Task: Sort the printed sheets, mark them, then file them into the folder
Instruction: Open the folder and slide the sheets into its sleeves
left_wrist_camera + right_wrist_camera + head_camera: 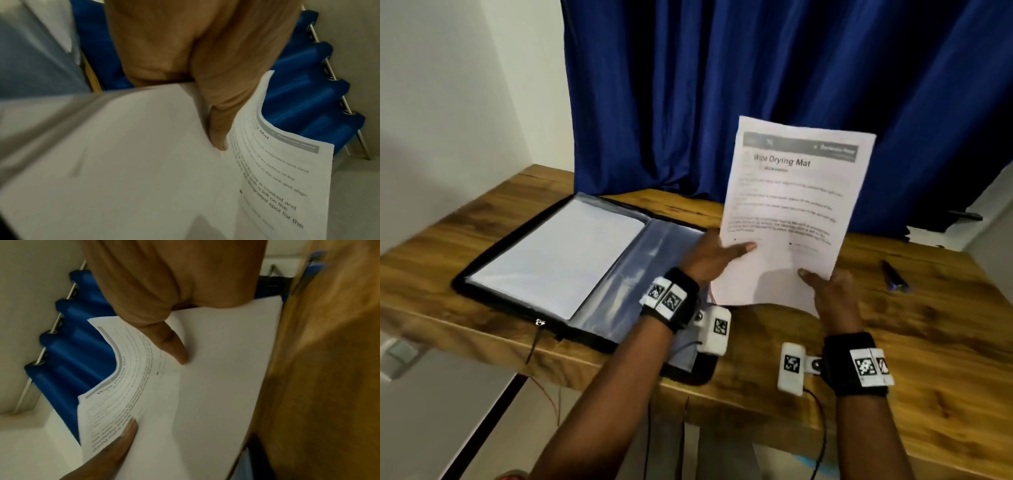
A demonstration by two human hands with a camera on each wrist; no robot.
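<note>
Left hand (714,255) and right hand (830,296) pinch the raised printed sheet (791,212), thumbs on top.

Head view looks down and forward from above the wooden table (893,394), curtain (756,85) behind. Left wrist view sits close under the left hand (174,48), facing along its thumb. Right wrist view, equally close, faces along the right hand (164,280). All three share the printed sheet (791,205) and the curtain.
</note>
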